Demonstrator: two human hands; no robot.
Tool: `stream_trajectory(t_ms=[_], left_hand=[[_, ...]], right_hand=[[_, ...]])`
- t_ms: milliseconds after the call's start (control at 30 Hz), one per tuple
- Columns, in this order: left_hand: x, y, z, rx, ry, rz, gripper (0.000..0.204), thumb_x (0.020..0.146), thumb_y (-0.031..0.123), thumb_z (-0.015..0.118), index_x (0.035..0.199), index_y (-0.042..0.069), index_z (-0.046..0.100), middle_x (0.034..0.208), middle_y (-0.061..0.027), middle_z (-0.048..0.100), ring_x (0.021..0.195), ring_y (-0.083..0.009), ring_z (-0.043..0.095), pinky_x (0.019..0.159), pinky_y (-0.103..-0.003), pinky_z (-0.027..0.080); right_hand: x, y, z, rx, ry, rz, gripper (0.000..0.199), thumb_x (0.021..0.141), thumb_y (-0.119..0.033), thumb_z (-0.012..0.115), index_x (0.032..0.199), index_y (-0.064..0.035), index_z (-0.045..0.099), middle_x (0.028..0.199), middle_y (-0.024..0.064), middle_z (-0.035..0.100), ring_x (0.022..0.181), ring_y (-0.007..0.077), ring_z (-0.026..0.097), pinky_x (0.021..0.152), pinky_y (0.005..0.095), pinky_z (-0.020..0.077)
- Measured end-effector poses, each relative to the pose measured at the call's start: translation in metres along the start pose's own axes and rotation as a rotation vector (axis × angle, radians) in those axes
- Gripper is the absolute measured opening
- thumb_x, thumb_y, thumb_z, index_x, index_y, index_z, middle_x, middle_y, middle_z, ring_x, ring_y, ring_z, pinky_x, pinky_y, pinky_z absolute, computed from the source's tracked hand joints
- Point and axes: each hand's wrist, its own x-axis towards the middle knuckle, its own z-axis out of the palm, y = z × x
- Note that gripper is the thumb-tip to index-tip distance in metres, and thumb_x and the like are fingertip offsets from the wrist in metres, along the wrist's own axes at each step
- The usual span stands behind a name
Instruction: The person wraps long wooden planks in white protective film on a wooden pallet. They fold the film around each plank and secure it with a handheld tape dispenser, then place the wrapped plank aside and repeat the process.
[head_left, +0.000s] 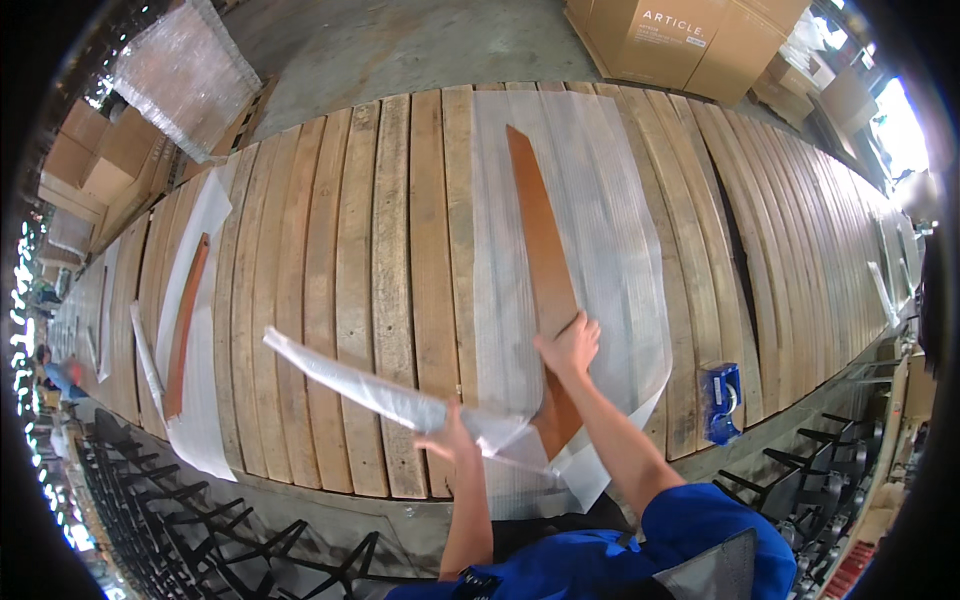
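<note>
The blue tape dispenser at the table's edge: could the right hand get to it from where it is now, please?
Probably yes: the right hand rests flat on the brown wooden piece, holding nothing, and only bare foam sheet and planks lie between it and the tape dispenser.

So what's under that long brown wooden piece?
The brown wooden piece lies on a white foam sheet spread over the plank table. The right hand presses it; planks directly beneath are covered.

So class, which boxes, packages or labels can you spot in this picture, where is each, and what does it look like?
Large cardboard box: top, beyond the slatted wooden table; tan, with a small pale label.
Stacked cardboard boxes: far left; plain brown, open flaps.
Smaller cartons: top right; brown, partly hidden.
Bubble-wrapped bundle: top left; flat, whitish.
No screens or signs show.
</note>
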Motion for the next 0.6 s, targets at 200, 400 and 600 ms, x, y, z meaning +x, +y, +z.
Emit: stream_trajectory(t_ms=[200, 400, 600], left_hand=[[0.044, 0.003, 0.078, -0.082, -0.232, 0.175, 0.083, 0.084, 0.015, 0.076, 0.147, -0.005, 0.027, 0.145, -0.0277, 0.037, 0.129, -0.0396, 0.048, 0.109, -0.048, 0.046], [0.033, -0.092, 0.015, 0.686, -0.368, 0.545, 0.076, 0.085, 0.033, 0.075, 0.149, 0.013, 0.039, 0.156, -0.0189, 0.029, 0.147, -0.0392, 0.024, 0.116, -0.059, 0.025], [-0.015, -0.173, -0.077, 1.022, -0.315, 0.635, 0.087, 0.072, 0.047, 0.085, 0.142, 0.017, 0.041, 0.138, -0.0183, 0.038, 0.132, -0.0419, 0.035, 0.108, -0.060, 0.030]], right_hand=[[0.105, -0.058, 0.007, 0.071, -0.113, -0.078, 0.092, 0.062, -0.035, 0.083, 0.136, 0.0018, 0.043, 0.130, 0.0207, 0.049, 0.128, 0.0380, 0.045, 0.106, 0.0514, 0.0389], [0.105, 0.011, -0.015, 0.136, -0.199, -0.237, 0.079, 0.074, -0.038, 0.078, 0.136, -0.0003, 0.048, 0.142, 0.0205, 0.048, 0.135, 0.0369, 0.043, 0.110, 0.0463, 0.0377], [-0.025, 0.194, -0.091, -0.322, -0.399, -0.553, 0.068, 0.077, -0.045, 0.076, 0.131, -0.0080, 0.057, 0.137, 0.0132, 0.054, 0.133, 0.0332, 0.045, 0.111, 0.0482, 0.0357]])
